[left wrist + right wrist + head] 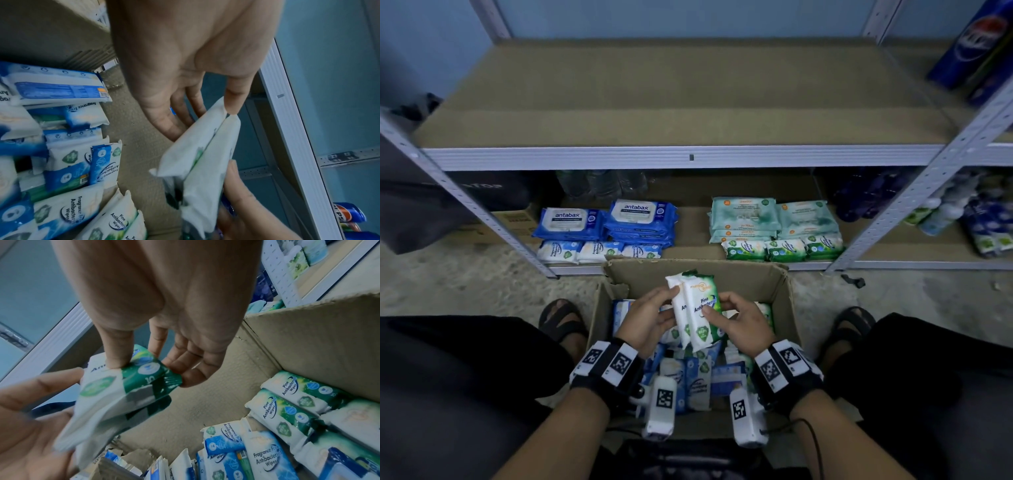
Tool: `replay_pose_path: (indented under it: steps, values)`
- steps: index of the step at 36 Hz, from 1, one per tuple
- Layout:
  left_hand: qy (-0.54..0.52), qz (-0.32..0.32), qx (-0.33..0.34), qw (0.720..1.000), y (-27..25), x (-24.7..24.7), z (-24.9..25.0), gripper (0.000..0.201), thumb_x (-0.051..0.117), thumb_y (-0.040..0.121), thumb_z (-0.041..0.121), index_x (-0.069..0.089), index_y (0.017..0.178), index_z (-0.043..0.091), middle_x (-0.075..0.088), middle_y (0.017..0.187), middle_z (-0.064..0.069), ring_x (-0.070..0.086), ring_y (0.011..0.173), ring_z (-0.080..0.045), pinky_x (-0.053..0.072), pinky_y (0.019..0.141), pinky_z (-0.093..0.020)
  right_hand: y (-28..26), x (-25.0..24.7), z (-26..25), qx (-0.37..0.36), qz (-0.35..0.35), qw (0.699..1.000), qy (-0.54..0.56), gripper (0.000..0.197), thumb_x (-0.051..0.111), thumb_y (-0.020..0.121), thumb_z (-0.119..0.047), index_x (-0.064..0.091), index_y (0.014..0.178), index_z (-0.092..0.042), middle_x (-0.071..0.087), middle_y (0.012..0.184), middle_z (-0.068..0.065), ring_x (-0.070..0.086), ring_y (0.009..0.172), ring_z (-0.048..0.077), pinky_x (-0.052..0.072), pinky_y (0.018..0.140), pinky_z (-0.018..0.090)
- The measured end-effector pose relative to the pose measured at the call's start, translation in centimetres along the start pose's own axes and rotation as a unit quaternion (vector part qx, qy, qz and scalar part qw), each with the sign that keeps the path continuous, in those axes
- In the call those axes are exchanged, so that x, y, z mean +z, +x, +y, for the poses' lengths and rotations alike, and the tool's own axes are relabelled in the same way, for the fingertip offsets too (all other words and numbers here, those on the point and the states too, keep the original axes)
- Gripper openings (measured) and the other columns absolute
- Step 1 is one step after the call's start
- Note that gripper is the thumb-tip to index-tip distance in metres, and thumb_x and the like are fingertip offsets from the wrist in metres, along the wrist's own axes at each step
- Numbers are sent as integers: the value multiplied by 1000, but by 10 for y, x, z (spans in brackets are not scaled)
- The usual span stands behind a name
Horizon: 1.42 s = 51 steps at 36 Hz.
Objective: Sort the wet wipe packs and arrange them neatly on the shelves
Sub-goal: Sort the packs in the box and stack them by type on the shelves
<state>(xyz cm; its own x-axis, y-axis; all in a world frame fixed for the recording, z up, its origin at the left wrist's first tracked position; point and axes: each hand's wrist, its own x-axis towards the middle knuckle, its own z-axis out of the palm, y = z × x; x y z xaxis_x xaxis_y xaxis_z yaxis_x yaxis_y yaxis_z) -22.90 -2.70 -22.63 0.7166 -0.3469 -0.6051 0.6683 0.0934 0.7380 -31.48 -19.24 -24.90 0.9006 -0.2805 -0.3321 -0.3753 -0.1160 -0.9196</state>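
Observation:
Two green-and-white pine wipe packs (697, 308) (197, 154) (123, 386) are held side by side above the open cardboard box (722, 272) (308, 340). My left hand (669, 308) (205, 118) pinches their white side, thumb on the edge and fingers behind. My right hand (717, 306) (152, 369) pinches their green end between thumb and fingers. On the lower shelf (688, 226) lie blue antabax packs (637, 216), small blue-white packs (599, 251), teal packs (774, 216) and small green packs (784, 250).
The box holds several loose blue fragrance-free packs (265, 456) (65, 175) and pine packs (298, 400). The upper shelf board (688, 96) lies bare in front. Blue cans (976, 44) and bottles (941, 212) fill the right bay. My sandalled feet (561, 318) flank the box.

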Motion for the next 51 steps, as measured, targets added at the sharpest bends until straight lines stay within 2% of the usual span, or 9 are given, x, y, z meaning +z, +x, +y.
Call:
replay_pose_path:
  steps: [6,17,22,27,30,35,40,46,51]
  values:
    - [54,-49,2,997,-3,0,-3,29,69,87,13,66,114,6,73,108,-13,70,98,-28,54,86,-38,-3,2,-8,-9,7,1000,0,22,71,89,-32,66,98,-12,58,86,-4,53,65,-10,43,61,9]
    - [161,-71,24,984,4,-8,-14,67,95,51,42,74,113,24,73,112,-5,69,104,-27,53,95,-48,-6,7,-2,-21,20,999,-29,24,75,85,-27,54,76,-25,53,69,-8,52,58,-8,43,58,12]
    - [206,-66,-2,976,12,-13,-22,76,93,48,35,68,117,17,74,106,-10,70,101,-29,55,91,-45,2,1,5,130,-22,991,29,33,83,77,-31,62,94,-13,65,92,8,65,69,20,60,60,41]
    - [271,-88,-68,956,23,-22,-40,47,82,74,0,61,115,11,71,106,-14,69,100,-29,55,91,-42,5,-9,21,180,-44,983,10,66,86,74,-17,53,131,-22,57,127,0,62,102,19,60,77,43]
    - [315,-117,-85,938,27,-24,-53,37,79,77,-2,63,105,17,70,105,-6,66,103,-23,55,91,-36,4,-11,27,212,-96,972,-19,61,83,76,-11,57,131,-21,60,126,-2,60,116,22,53,94,46]
    - [360,-155,-108,914,37,-25,-68,41,80,79,9,61,114,16,68,115,-4,64,110,-20,54,91,-36,6,-10,40,260,-135,956,23,50,80,77,-3,61,121,-18,61,123,2,67,94,19,59,81,36]
    - [391,-177,-112,896,49,-19,-81,44,76,82,5,58,122,5,66,102,3,62,91,-6,49,67,-10,17,-13,55,278,-151,948,-42,58,79,79,-2,56,131,-10,59,128,6,65,95,21,60,74,30]
    - [551,-191,-93,807,83,-9,-88,47,78,81,34,63,124,22,63,126,4,59,114,-14,47,98,-30,29,-20,81,291,-179,917,-206,58,80,81,-18,56,133,-19,55,139,4,59,118,26,55,94,39]
    - [672,-121,16,731,123,-3,-91,58,67,91,40,48,140,16,49,145,-6,49,129,-25,43,104,-36,34,-36,106,312,-180,869,-339,51,62,95,-21,45,143,-20,38,152,6,42,135,25,37,108,28]
